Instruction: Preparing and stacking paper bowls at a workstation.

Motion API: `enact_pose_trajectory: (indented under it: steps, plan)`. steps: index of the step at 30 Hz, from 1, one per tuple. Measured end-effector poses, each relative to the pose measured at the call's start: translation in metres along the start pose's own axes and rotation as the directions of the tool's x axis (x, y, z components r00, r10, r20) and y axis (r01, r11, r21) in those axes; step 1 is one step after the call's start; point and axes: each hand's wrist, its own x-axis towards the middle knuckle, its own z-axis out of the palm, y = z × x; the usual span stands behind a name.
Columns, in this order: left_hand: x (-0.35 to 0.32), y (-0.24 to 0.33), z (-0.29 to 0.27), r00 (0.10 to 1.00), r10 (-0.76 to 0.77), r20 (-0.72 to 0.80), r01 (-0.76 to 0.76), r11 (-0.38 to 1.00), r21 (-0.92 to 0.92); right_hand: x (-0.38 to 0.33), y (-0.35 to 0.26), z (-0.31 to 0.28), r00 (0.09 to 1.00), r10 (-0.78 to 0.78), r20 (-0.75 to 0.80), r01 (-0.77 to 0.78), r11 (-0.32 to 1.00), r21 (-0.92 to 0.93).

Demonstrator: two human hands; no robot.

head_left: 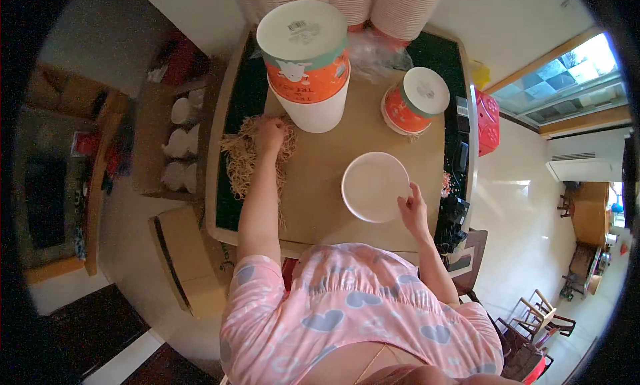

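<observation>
A white round paper tub (368, 186) stands mouth up on the cardboard sheet in front of me. My right hand (415, 213) grips its right rim, thumb and fingers closed on the wall. At the left lies a tangled heap of thin beige cords (244, 164). Into its upper part reaches my left hand (270, 136), fingers curled down on the cords; the fingertips are partly hidden. Beyond them rises a tall upside-down stack of orange, green and white paper tubs (313, 82). A shorter upside-down stack (408, 112) sits to the right, with cord ends showing beneath it.
Tall nested stacks of pale tubs (407, 8) line the table's far edge, beside crumpled clear plastic (377, 55). Dark devices and cables (455, 218) lie along the right edge. Left of the table is an open carton (157, 160) of white rolls; a pink stool (488, 122) stands right.
</observation>
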Motion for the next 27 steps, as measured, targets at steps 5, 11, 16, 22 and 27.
enact_pose_trajectory:
  steps: [5,11,16,22,27]
  plan:
    - [0.001,-0.002,-0.019,0.985,-0.005,-0.174,-0.052,0.946,-0.319,-0.005,-0.001,-0.004,1.000,-0.003,0.026,0.003,1.000,-0.018]
    - [-0.004,0.002,0.007,0.970,0.200,-0.141,-0.214,0.973,-0.088,-0.010,-0.007,-0.004,1.000,0.015,0.015,-0.014,1.000,-0.016]
    - [0.015,-0.012,0.009,0.986,-0.129,0.110,0.159,0.925,-0.345,-0.015,-0.012,-0.007,0.999,-0.016,0.032,0.014,0.997,0.072]
    - [0.000,-0.027,-0.093,0.932,-0.164,-0.323,-0.236,0.402,-0.885,-0.018,0.001,-0.010,0.999,-0.027,0.029,0.024,0.996,0.086]
    - [-0.084,0.008,-0.192,0.944,-0.131,-0.304,-0.221,0.432,-0.874,-0.038,-0.054,-0.016,0.976,-0.096,-0.197,0.128,0.979,0.161]
